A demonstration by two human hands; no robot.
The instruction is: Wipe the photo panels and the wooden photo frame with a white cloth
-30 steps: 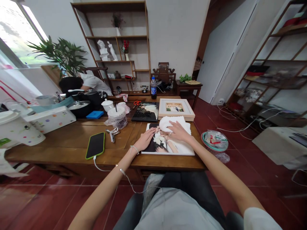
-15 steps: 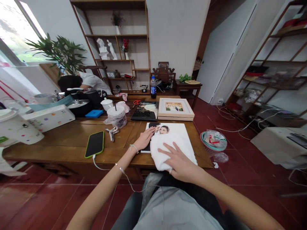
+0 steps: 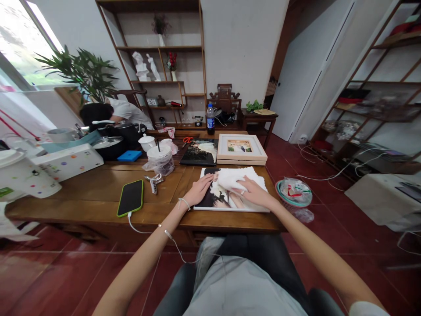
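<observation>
A printed photo panel [image 3: 206, 201] with white edges lies flat near the table's front edge. My left hand [image 3: 198, 188] rests on its left side with the fingers stretched out flat. On the panel's upper right lies a bunched white cloth [image 3: 229, 178]. My right hand [image 3: 252, 192] grips the cloth and presses it down, fingers pointing left. The cloth covers much of the picture's upper part; dark and skin-coloured areas of the print show below it.
Behind the panel lie a dark photo panel [image 3: 199, 152] and a white framed picture [image 3: 242, 150]. To the left are a phone [image 3: 130, 198] on a cable, a silver metal piece [image 3: 154, 183], and a bagged cup [image 3: 160, 160]. A basket [image 3: 294, 192] stands right. Another person [image 3: 126, 112] leans down behind pots.
My right hand has pushed the cloth away from me, up the panel, and it has bunched up. The panel's lower part is uncovered now. My left hand has stayed in place.
</observation>
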